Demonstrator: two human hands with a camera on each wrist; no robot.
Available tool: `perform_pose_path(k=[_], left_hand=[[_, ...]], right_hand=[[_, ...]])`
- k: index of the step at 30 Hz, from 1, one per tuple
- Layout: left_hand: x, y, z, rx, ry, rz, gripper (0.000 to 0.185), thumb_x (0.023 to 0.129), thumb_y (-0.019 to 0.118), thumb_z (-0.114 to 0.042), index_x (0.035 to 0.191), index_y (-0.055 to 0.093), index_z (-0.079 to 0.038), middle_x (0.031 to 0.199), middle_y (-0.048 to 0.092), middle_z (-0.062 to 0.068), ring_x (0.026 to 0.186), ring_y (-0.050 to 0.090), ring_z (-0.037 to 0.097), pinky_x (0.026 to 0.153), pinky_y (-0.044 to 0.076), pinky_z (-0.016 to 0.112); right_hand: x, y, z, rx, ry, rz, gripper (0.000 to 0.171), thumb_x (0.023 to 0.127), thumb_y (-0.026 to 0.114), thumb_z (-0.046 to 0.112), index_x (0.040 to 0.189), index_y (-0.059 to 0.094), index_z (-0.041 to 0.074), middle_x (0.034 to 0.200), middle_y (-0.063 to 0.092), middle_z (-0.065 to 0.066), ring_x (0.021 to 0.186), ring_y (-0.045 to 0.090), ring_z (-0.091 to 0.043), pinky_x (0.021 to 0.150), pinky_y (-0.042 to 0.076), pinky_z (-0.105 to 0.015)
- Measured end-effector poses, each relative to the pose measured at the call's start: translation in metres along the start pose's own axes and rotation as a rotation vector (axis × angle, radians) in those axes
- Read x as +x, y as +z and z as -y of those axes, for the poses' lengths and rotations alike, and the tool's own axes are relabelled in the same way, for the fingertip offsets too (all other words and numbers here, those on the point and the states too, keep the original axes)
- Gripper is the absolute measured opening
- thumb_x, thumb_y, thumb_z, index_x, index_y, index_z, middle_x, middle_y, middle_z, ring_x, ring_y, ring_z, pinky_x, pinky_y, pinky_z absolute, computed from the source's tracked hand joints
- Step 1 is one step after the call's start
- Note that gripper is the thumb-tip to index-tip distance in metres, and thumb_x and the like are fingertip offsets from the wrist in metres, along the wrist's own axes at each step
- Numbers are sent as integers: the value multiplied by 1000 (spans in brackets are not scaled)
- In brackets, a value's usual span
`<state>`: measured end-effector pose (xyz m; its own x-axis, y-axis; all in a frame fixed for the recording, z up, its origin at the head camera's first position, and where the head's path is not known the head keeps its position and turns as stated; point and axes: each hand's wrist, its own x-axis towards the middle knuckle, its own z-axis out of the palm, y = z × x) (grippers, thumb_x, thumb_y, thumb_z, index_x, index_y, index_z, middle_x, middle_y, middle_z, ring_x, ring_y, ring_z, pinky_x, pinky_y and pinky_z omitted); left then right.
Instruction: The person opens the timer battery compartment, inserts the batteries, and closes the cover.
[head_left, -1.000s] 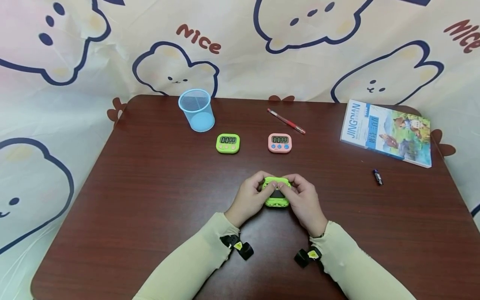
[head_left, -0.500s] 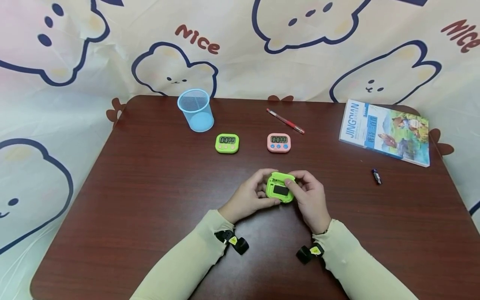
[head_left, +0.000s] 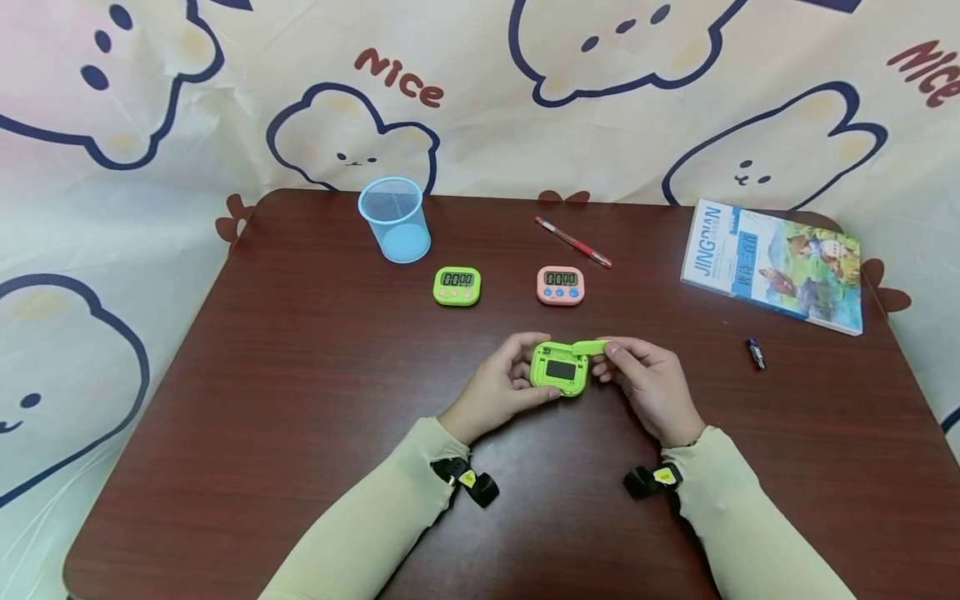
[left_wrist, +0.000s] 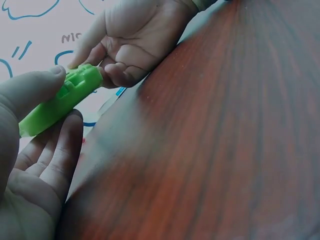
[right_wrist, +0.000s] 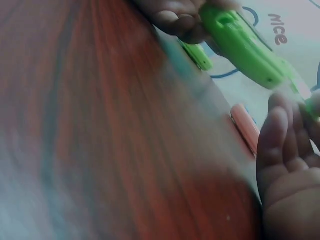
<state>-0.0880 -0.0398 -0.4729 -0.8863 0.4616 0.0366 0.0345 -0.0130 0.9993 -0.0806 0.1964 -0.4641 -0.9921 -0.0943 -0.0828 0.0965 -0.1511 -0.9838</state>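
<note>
In the head view my left hand [head_left: 501, 385] grips a green digital timer [head_left: 551, 379] by its left side, thumb along the near edge, fingers behind. Its back faces up, showing a dark rectangle and recesses like a battery compartment. My right hand [head_left: 651, 385] pinches a narrow green cover [head_left: 591, 347] between thumb and index finger; it juts right from the timer's upper right corner and overlaps it in this view. The left wrist view shows the timer [left_wrist: 62, 102] edge-on, raised off the table. In the right wrist view the timer [right_wrist: 245, 52] hides part of the left hand.
Beyond the hands lie another green timer [head_left: 457, 287] and a pink timer [head_left: 560, 287]. A blue cup [head_left: 395, 221] stands at the back left, a red pen [head_left: 573, 242] lies at the back. To the right are a small battery [head_left: 755, 354] and a book [head_left: 772, 267].
The timer, first covered by both thumbs, has tipped so its back shows more fully in the left hand. The right hand has moved right, swinging or lifting the green cover off the back.
</note>
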Motion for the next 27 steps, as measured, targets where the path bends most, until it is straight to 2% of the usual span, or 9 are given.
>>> perform_pose_path(k=[4, 9, 18, 23, 25, 27], left_hand=[[0, 0, 0, -1, -5, -7, 70, 83, 79, 3, 144, 44, 0, 119, 60, 21, 87, 67, 16, 74, 58, 24], [0, 0, -1, -15, -14, -17, 71, 82, 79, 5, 144, 43, 0, 120, 60, 23, 87, 66, 15, 74, 58, 23], [1, 0, 1, -35, -10, -25, 70, 83, 78, 7, 143, 43, 1, 120, 60, 26, 86, 66, 14, 75, 58, 24], [1, 0, 1, -39, -10, -24, 72, 82, 79, 7, 143, 42, 1, 120, 60, 25, 87, 66, 14, 76, 58, 24], [1, 0, 0, -40, -9, -25, 72, 82, 79, 6, 143, 43, 0, 120, 61, 25, 87, 66, 14, 76, 58, 24], [0, 0, 0, -38, -8, -24, 72, 82, 79, 6, 143, 43, 0, 120, 61, 25, 87, 66, 14, 76, 58, 24]], right_hand=[[2, -4, 1, -16, -7, 6, 41, 98, 66, 10, 129, 57, -15, 90, 74, -7, 77, 70, -13, 72, 61, -29], [2, -14, 5, -26, -26, -4, 42, 95, 67, 2, 130, 53, -18, 92, 74, -8, 80, 73, -16, 75, 61, -33], [6, -36, 13, -226, 68, 29, 44, 94, 69, 1, 132, 55, -15, 102, 73, -5, 91, 74, -15, 81, 59, -32], [8, -46, 15, -276, 78, -11, 44, 93, 72, 5, 130, 58, -13, 97, 73, -4, 87, 74, -14, 78, 59, -32], [9, -50, 15, -370, 52, -32, 41, 93, 73, 10, 127, 62, -9, 95, 73, -4, 83, 73, -11, 75, 60, -27], [9, -54, 15, -539, 2, -53, 36, 93, 75, 18, 123, 69, -2, 95, 73, -3, 83, 69, -4, 76, 57, -19]])
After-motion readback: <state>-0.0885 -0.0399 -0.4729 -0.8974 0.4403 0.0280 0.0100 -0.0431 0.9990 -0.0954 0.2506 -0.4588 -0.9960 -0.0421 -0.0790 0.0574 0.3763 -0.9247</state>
